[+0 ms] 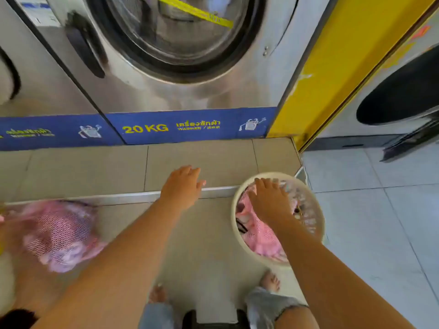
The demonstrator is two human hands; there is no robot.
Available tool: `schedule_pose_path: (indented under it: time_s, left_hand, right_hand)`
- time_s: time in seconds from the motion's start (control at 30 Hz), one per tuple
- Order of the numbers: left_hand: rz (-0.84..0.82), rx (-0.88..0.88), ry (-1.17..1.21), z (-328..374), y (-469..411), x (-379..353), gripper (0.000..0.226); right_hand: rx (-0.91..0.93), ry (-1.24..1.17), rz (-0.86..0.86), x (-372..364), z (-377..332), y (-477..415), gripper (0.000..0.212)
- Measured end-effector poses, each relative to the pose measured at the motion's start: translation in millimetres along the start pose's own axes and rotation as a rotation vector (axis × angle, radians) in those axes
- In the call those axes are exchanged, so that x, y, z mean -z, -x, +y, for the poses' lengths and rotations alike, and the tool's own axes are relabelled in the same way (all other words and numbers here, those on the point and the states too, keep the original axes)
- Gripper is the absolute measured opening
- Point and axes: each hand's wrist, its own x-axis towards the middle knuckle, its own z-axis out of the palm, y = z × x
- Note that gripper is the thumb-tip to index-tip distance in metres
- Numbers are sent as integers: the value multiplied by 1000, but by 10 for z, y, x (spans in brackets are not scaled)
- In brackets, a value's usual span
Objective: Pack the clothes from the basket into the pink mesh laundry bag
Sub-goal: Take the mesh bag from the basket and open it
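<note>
View from my head, looking down at the floor before a washing machine [171, 43]. My right hand [269, 201] hovers over the round white basket [234, 210], which stands on the tiled floor just beside the raised step [95, 198]. Its fingers [266, 182] are spread flat and open, palm down, and hold nothing; whether they already touch the cloth beneath I cannot tell. My left hand [181, 188] is held out over the edge of the step, fingers loosely extended, also empty.

The basket holds the clothes [261, 236], a soft heap of mostly pink fabric with some darker pieces; part of the heap looks like netting. Well apart, to my left on the floor, lies the pink mesh laundry bag [59, 231], blurred, already bulging with pale garments; its opening is not clear from here.

Handling, as I judge it: the garments are light, limp and without any fixed shape, so they will sag and trail when lifted. A pinch at an edge would draw out one piece only; a deep gather with curled fingers into the middle of the heap should take a fuller bundle. Nothing here is fragile or slippery. The bag is equally limp, so my left hand would likely need to hold its mouth open.
</note>
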Motion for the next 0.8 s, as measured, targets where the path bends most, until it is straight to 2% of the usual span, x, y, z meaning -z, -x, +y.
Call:
schedule_pose_path:
  time_s: [0.13,0.33,0.57,0.63,0.7,0.8]
  left_hand:
    - [-78,0,59,-40,-184,-943,51]
    - [-70,-63,132,-3,-629,-2264,50]
    - [60,-188,234,144,-1150,-3186,46]
    - [113,-211,277,165,-1210,-3309,44]
    - [191,-241,321,170,-1212,-3350,44]
    - [291,-294,337,204,-1144,-3336,49]
  right_hand:
    - [-85,3,-80,-863,206,-229,56]
    - [-225,16,-15,-2070,555,-683,50]
    - [-362,141,93,-2901,966,-1206,85]
    - [-397,176,151,-3002,1026,-1288,75]
    - [-386,170,239,-3016,1052,-1325,48]
    - [-397,-15,328,-2933,1071,-1354,26]
